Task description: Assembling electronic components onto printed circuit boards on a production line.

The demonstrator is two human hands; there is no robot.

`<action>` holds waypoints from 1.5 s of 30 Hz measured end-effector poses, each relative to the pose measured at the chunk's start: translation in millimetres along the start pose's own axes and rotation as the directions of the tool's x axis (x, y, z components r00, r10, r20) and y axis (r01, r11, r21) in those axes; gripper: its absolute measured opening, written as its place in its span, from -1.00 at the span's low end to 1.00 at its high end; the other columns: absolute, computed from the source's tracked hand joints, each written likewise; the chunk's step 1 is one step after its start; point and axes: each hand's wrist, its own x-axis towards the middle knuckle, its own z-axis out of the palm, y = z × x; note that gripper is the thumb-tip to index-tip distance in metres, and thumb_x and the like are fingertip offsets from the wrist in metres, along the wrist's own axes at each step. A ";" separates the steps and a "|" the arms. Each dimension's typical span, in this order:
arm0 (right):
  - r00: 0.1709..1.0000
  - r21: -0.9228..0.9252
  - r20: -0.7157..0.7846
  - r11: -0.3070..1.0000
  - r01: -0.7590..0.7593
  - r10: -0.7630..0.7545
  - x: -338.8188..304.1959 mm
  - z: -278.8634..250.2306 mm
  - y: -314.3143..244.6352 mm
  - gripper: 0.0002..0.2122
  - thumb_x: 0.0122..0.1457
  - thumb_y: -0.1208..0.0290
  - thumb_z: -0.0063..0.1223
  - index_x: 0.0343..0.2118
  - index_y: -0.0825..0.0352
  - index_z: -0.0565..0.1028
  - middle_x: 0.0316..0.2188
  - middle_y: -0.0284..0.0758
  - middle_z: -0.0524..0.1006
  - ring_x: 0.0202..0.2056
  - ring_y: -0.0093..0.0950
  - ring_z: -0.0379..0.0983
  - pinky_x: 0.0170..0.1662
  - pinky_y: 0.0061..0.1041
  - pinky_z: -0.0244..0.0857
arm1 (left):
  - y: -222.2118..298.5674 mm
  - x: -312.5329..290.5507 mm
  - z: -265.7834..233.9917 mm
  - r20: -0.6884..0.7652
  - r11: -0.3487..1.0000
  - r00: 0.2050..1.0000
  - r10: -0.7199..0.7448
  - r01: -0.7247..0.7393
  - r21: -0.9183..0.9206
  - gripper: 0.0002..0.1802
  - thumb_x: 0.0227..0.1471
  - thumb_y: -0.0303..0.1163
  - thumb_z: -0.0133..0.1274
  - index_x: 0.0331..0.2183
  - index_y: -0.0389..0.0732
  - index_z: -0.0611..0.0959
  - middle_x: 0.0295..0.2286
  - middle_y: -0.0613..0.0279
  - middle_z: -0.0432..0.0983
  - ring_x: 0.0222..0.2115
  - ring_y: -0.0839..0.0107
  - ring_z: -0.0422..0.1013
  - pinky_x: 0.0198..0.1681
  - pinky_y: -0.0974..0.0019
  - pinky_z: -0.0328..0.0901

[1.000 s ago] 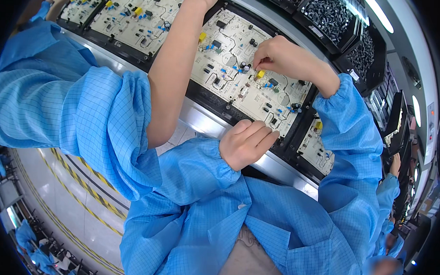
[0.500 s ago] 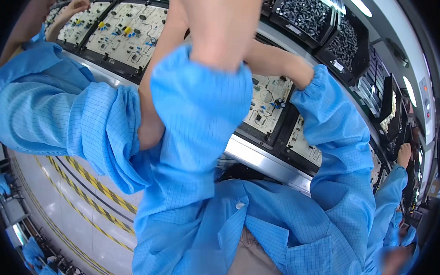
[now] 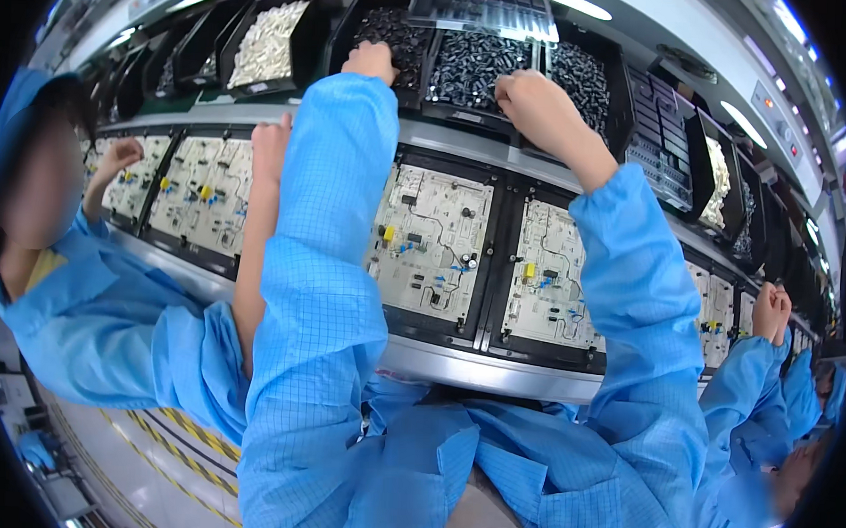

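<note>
My left hand (image 3: pixel 371 63) reaches into a black bin of small dark brown parts (image 3: pixel 402 38); its fingers curl down, and their tips are hidden. My right hand (image 3: pixel 543 109) is at the front of the neighbouring bin of small black cylindrical parts (image 3: pixel 479 70), fingers bent and drawn together over them. Whatever either hand pinches is too small or covered to make out. Below my arms lie pale circuit boards in black frames: one board (image 3: pixel 433 241) between my forearms, another board (image 3: pixel 550 270) partly behind my right sleeve. Yellow, blue and black components stand on them.
A bin of white parts (image 3: pixel 270 42) stands left of my left hand. More dark parts fill a bin (image 3: pixel 582 82) on the right. A clear plastic tray (image 3: pixel 486 12) lies across the bin tops. A co-worker's forearm (image 3: pixel 260 210) is close against my left sleeve; other co-workers sit at the right.
Both my hands have moved from over the boards to the parts bins, and my arms are now apart. The view has shifted, showing more bins and boards.
</note>
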 end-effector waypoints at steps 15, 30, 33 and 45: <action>0.973 -0.003 -0.230 1.000 -0.017 0.016 24.3 23.4 16.1 -0.85 -0.02 0.42 0.02 -0.50 0.43 0.44 -0.58 -0.04 0.49 -0.45 -0.09 0.46 -0.36 -0.20 0.32 | -0.7 37.2 17.7 0.316 0.992 0.948 0.033 0.007 -0.123 -0.61 -0.08 -0.12 0.18 -0.26 -0.19 0.67 -0.23 -0.06 0.53 -0.16 0.00 0.43 -0.07 0.07 0.31; 0.715 0.608 0.118 0.519 -0.601 0.689 -298.1 -37.2 -67.4 -0.91 0.04 0.63 0.12 -0.39 0.42 0.45 -0.46 -0.36 0.55 -0.37 -0.61 0.50 -0.25 -0.63 0.38 | 30.3 69.8 9.2 0.429 0.866 0.890 0.156 -0.332 0.374 -0.67 -0.02 -0.50 -0.07 -0.16 -0.27 0.58 -0.11 -0.16 0.42 -0.06 -0.06 0.35 0.02 0.07 0.25; 0.740 0.603 0.136 0.537 -0.590 0.659 -311.3 -26.8 -76.6 -0.90 0.04 0.62 0.12 -0.39 0.43 0.44 -0.49 -0.32 0.54 -0.38 -0.60 0.51 -0.28 -0.64 0.38 | 0.4 83.5 0.7 0.150 0.901 0.945 0.291 -0.323 0.289 -0.74 -0.02 -0.45 -0.05 -0.25 -0.30 0.59 -0.25 -0.17 0.46 -0.19 -0.09 0.39 -0.10 0.07 0.28; 0.835 0.635 0.131 0.601 -0.485 0.535 -314.2 -17.8 -68.8 -0.81 -0.01 0.58 0.14 -0.29 0.38 0.49 -0.50 -0.28 0.54 -0.46 -0.55 0.48 -0.35 -0.61 0.34 | 133.7 -148.0 -112.5 -0.490 -0.235 0.846 0.210 -0.443 -0.865 -0.81 -0.11 -0.38 0.15 -0.40 -0.27 0.63 -0.42 -0.04 0.53 -0.30 0.08 0.46 -0.22 0.17 0.33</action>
